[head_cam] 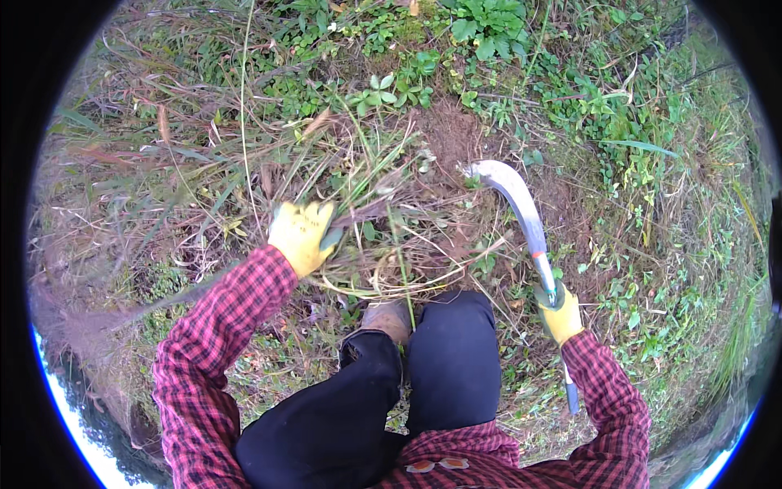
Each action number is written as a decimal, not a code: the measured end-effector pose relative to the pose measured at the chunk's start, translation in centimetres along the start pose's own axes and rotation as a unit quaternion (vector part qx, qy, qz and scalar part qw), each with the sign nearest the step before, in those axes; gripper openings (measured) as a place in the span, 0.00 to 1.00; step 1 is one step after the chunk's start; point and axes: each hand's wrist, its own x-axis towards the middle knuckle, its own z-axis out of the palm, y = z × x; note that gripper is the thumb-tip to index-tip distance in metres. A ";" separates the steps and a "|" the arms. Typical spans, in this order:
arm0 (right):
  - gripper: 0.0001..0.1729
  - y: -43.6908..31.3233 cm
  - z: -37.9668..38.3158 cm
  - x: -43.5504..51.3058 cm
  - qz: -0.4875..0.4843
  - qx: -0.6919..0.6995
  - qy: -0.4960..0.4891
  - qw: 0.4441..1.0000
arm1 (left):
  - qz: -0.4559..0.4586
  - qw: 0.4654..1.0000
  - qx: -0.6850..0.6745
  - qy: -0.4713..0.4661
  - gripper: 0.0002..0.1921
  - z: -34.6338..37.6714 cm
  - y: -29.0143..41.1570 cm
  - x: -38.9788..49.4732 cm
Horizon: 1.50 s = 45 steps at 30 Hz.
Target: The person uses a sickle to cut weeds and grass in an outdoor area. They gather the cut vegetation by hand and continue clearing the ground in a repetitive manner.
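Observation:
A yellow glove with a grey-green palm covers my left hand [302,235], which is closed around a bunch of long grass stalks [366,208]; the stalks fan out to both sides of it. My right hand [559,312], gloved the same way, grips the handle of a sickle [519,202]. The handle's dark end sticks out behind my right wrist. The sickle's curved metal blade points away from me and bends left, its tip close to a patch of bare brown soil [452,131]. Loose dry stems lie between the blade and my left hand.
My bent legs in dark trousers [455,360] and one soiled boot [388,318] are close below the grass. Low leafy weeds [489,27] grow at the far side and on the right. Tall, tangled grass [122,183] covers the left side.

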 end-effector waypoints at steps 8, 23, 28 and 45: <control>0.28 -19.3 1.6 14.6 -0.179 -0.041 0.077 0.980 | -0.185 0.981 0.002 0.055 0.53 -6.4 0.5 14.4; 0.20 0.0 1.2 -1.5 -0.090 -0.009 -0.026 0.996 | 0.138 0.975 -0.008 0.172 0.19 1.8 5.6 1.1; 0.28 -13.3 1.4 7.9 -0.147 -0.084 0.030 0.985 | 0.043 0.958 0.017 0.283 0.57 0.3 6.3 2.3; 0.22 -5.2 0.0 1.8 -0.149 -0.165 -0.043 0.974 | -0.013 0.998 0.055 0.012 0.53 0.5 5.4 -5.0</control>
